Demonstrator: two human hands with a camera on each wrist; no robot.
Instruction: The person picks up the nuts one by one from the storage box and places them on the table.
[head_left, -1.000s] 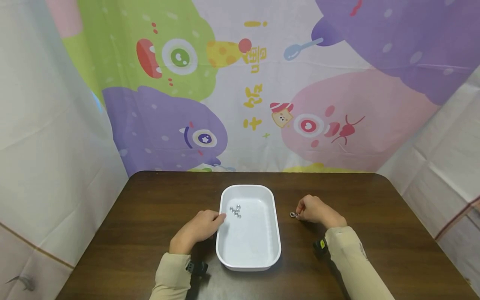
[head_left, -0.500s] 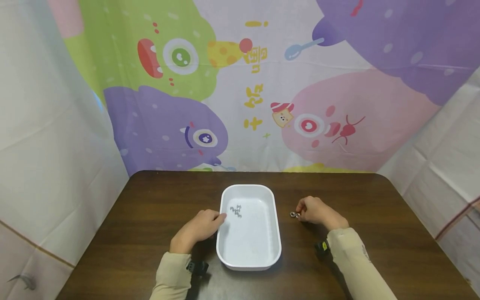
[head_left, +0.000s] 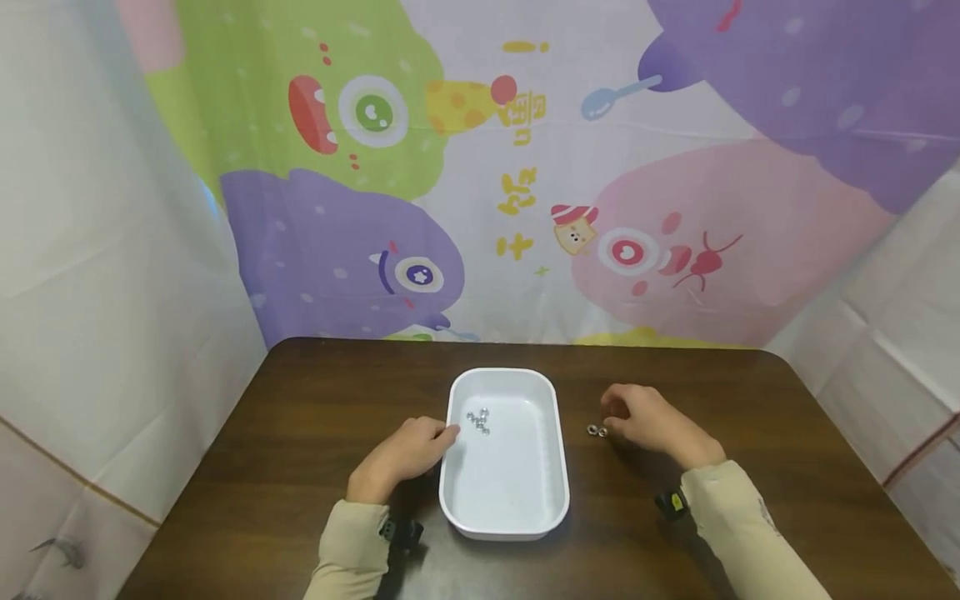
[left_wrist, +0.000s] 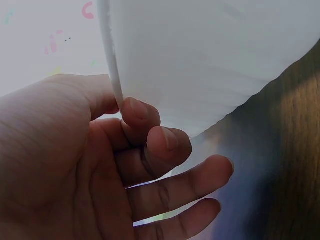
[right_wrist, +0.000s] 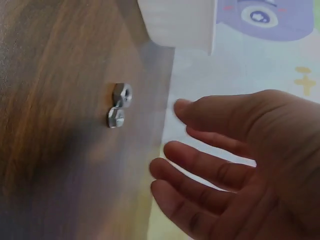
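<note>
Right hand (head_left: pixel 647 419) drawing back from two nuts (right_wrist: pixel 119 103), fingers loosely parting, holding nothing; nuts remaining on table (head_left: pixel 337 392), ungripped, outside tray (head_left: pixel 517 479). Left hand (head_left: pixel 403 454) pinching tray's rim.

Yellow Chinese lettering (head_left: pixel 517 192), turned sideways and running upward, stands on the cartoon-printed backdrop cloth (head_left: pixel 480 158): 干饭, a third character resembling 噜, then an exclamation mark (head_left: pixel 522 47).
</note>
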